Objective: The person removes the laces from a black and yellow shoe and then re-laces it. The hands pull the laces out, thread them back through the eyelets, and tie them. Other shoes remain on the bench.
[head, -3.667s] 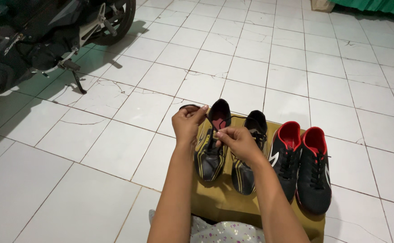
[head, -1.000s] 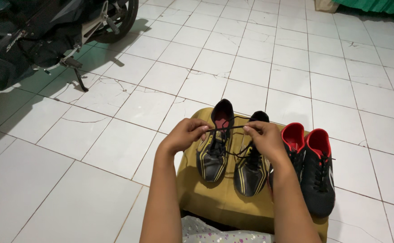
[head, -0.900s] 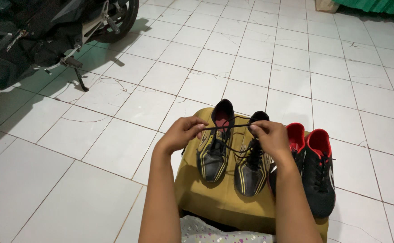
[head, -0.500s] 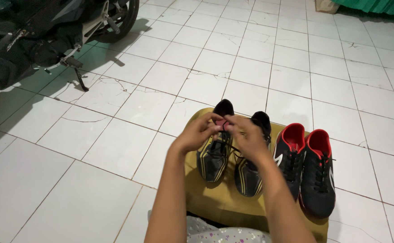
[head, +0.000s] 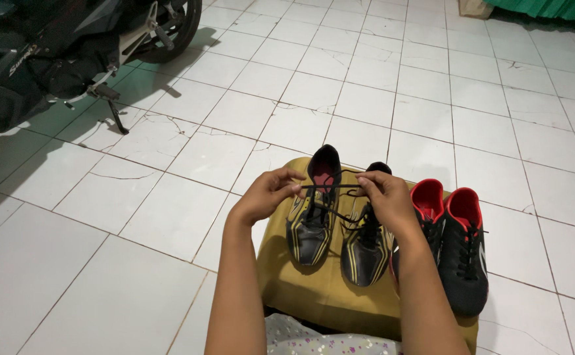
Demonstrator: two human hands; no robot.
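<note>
Two black shoes with yellow stripes lie side by side on a mustard-yellow cloth [head: 314, 289]. My left hand [head: 266, 194] and my right hand [head: 387, 197] each pinch one end of the black lace [head: 330, 187] of the left striped shoe [head: 310, 223], and the lace runs taut between them above its opening. The right striped shoe [head: 364, 253] lies partly under my right hand. A black pair with red lining [head: 461, 250] sits to the right, its laces in place.
White floor tiles [head: 366, 98], some cracked, spread all around. A parked motorcycle [head: 57, 52] on its side stand fills the upper left. A green curtain [head: 550, 8] runs along the far right edge. Patterned fabric [head: 320, 338] shows at the bottom.
Half a second ago my hands were together over the left striped shoe; now they have pulled apart sideways, stretching the lace taut between them.
</note>
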